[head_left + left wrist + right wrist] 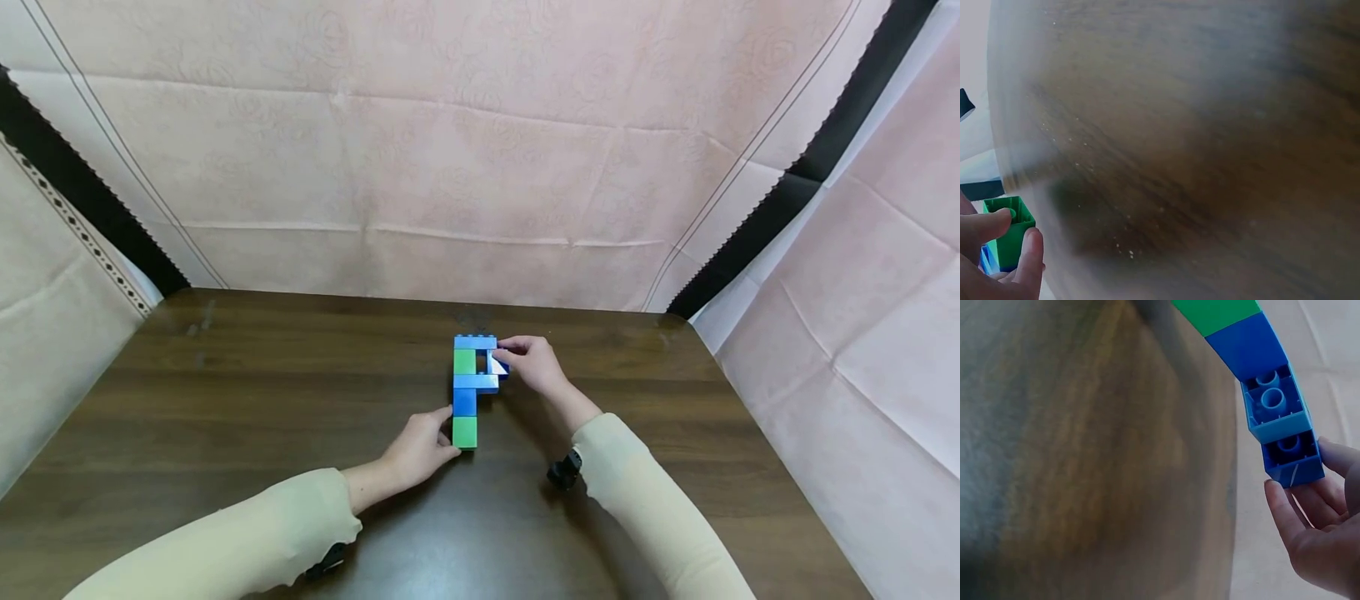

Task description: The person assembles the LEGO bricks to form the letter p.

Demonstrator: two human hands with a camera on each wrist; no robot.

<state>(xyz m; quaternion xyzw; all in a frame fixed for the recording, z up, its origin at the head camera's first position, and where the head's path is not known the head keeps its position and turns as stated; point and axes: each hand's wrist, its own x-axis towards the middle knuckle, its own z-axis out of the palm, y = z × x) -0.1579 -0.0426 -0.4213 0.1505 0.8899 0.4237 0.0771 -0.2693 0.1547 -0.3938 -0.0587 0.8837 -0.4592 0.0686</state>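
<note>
A toy building-block structure shaped like the letter P stands over the middle of the table, made of light blue, blue and green blocks. My left hand [416, 451] grips the green block [465, 432] at its lower end. The open, hollow underside of that green block [1015, 240] shows in the left wrist view, between thumb and fingers. On the other side, my right hand [536, 365] pinches a dark blue block [1298, 472] at the upper right of the structure. Hollow undersides of a light blue block [1282, 431] and the dark blue one face the right wrist camera.
The brown wooden table [247, 392] spreads all around the hands. Pale patterned cloth [450, 167] hangs behind it and along both sides, with black strips [787, 183] at the corners. Dark wrist cameras [564, 470] sit under the sleeves.
</note>
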